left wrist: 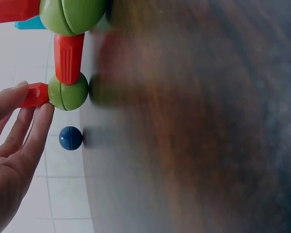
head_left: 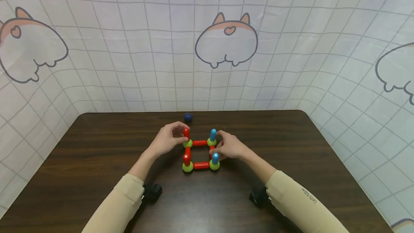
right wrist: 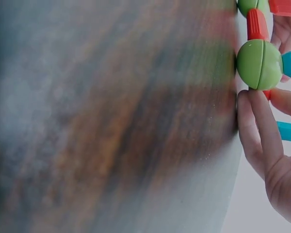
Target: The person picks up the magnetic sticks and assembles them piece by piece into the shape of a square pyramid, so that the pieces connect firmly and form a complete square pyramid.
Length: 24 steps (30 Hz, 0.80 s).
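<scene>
A square frame of red rods joined by green balls lies on the table. Two red rods stand upright on its left corners, two blue rods on its right corners. At the far left corner my left hand pinches the upright red rod just above its green ball. My right hand grips the red side rod between the blue uprights, its fingers partly hiding that rod. In the right wrist view, the fingertips sit right by the near green ball.
Beyond the frame, near the far table edge, lies a dark blue ball. The dark wooden table reaches back to a white gridded curtain that hangs behind it and along both sides.
</scene>
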Tool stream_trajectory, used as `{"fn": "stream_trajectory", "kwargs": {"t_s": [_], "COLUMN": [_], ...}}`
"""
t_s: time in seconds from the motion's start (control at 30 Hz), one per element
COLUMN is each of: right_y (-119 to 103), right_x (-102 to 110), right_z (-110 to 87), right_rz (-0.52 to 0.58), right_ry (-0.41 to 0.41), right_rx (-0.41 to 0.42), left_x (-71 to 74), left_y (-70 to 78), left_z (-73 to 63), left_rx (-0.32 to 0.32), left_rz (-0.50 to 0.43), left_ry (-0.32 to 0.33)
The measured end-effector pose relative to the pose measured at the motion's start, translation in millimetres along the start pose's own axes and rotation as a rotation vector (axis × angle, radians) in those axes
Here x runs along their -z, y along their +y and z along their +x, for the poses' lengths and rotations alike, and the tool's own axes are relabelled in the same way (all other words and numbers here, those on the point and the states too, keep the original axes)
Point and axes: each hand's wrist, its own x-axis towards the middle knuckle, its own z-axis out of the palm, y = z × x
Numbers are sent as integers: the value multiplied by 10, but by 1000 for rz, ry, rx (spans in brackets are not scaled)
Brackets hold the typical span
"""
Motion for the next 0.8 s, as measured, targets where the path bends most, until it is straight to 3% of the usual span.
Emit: {"fn": "stream_trajectory", "kwargs": {"t_s": [0.27,0.53,0.67,0.8], "right_y": [-37,-30,-1,52], "right_x": [-7,68,159,226], "right_z": [-14,-96,-207,-330], "right_rz": [4,28,10,-28], "right_ry": [4,-37,-38,-52], "right_rx": [-6,25,92,209], "left_x": [-5,34,98,149], "left_y": [10,-35,-83,-83], "left_z": [-14,-94,-180,-280], "left_rx": [-24,11,20,-4], "left_rz": [27,-45,-62,-54], "left_ry": [6,-26,-28,-55]}}
